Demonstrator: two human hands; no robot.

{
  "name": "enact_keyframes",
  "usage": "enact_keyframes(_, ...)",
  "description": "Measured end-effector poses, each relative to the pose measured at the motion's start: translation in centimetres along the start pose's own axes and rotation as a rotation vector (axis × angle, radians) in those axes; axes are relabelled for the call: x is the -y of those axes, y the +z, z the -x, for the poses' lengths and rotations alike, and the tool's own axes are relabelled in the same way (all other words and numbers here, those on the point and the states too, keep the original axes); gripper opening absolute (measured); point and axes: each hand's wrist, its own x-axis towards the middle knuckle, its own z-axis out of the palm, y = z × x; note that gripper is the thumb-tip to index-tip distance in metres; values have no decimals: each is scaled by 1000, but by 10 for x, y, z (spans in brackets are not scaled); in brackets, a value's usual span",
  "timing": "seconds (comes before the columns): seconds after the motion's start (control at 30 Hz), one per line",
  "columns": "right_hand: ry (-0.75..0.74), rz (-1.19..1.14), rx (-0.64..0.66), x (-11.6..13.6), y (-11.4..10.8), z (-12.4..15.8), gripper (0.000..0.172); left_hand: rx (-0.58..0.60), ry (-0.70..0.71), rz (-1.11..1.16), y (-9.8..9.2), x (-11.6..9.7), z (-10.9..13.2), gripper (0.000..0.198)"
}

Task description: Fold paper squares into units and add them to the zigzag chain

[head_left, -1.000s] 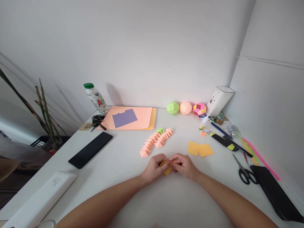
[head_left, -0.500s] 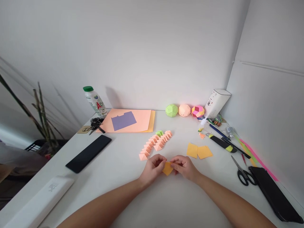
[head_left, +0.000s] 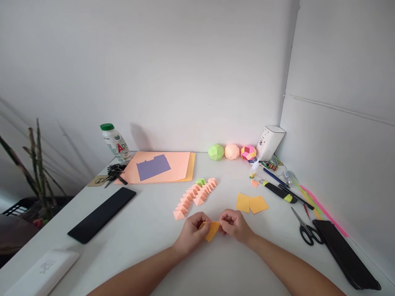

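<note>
Between my two hands is a small piece of folded orange paper [head_left: 212, 232]. My left hand [head_left: 193, 232] pinches its left side with the thumb on top. The fingertips of my right hand [head_left: 236, 225] are closed at its upper right corner. Two more orange paper pieces [head_left: 242, 202] lie flat just beyond my right hand. Beyond my left hand stand two rows of folded peach paper units [head_left: 184, 201], with a few green ones [head_left: 200, 182] at the far end.
Three paper balls [head_left: 232, 151] line the wall. Peach sheets [head_left: 177, 162], a bottle [head_left: 115, 142], keys [head_left: 115, 172] and a black slab [head_left: 101, 214] are left. A utility knife [head_left: 279, 191], scissors [head_left: 305, 230] and a black case [head_left: 347, 255] are right. A white box [head_left: 45, 269] sits front left.
My left hand's thumb now lies farther over the orange paper, and my right hand has shifted to its corner. The paper's visible shape has turned. The whole view has shifted slightly.
</note>
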Motion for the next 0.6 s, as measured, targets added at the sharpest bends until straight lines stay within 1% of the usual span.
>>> enact_keyframes(0.13,22,-95,-41,1,-5,-1,11,-34,-34,116,-3,0,-4,24)
enact_keyframes(0.23,6,-145,-39,1,-5,-2,12,-25,-56,189,-4,4,-6,28)
enact_keyframes(0.27,2,-146,-20,0,-5,-2,11,-16,-57,199,-4,5,-6,28)
enact_keyframes(0.4,-18,-74,86,-4,-2,-2,19,40,-38,174,-3,6,-6,27)
enact_keyframes(0.5,-22,-49,74,-4,-1,-2,22,49,-35,168,-2,3,-4,26)
enact_keyframes(0.6,-18,-66,51,-3,-2,-2,22,5,-42,216,-1,1,-4,27)
